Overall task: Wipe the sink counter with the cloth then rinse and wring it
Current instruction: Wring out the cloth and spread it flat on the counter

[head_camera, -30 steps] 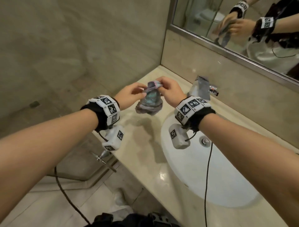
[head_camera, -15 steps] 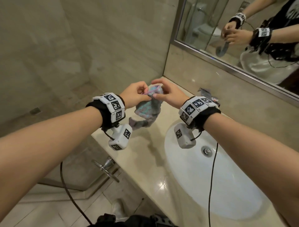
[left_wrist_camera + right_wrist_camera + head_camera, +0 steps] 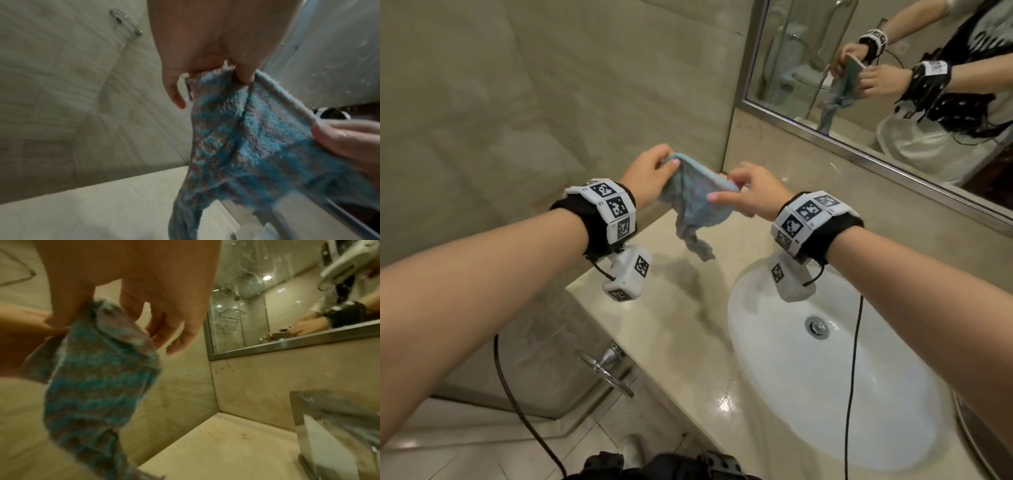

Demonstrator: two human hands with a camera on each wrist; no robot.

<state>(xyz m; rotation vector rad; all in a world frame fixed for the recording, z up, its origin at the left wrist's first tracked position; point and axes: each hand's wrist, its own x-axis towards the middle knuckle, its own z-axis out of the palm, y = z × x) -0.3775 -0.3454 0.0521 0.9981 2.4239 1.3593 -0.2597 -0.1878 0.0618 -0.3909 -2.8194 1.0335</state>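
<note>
Both hands pinch the cloth aloft above the desk: left hand at 10 o'clock, right hand at 3.

Blue-grey fluffy cloth stretched out, tail dangling above counter

Black wristbands, white coded tags, dangling black cables.

A beige marble counter is seen against the wall, with a white oval sink set into it and a chrome faucet mounted behind.
</note>
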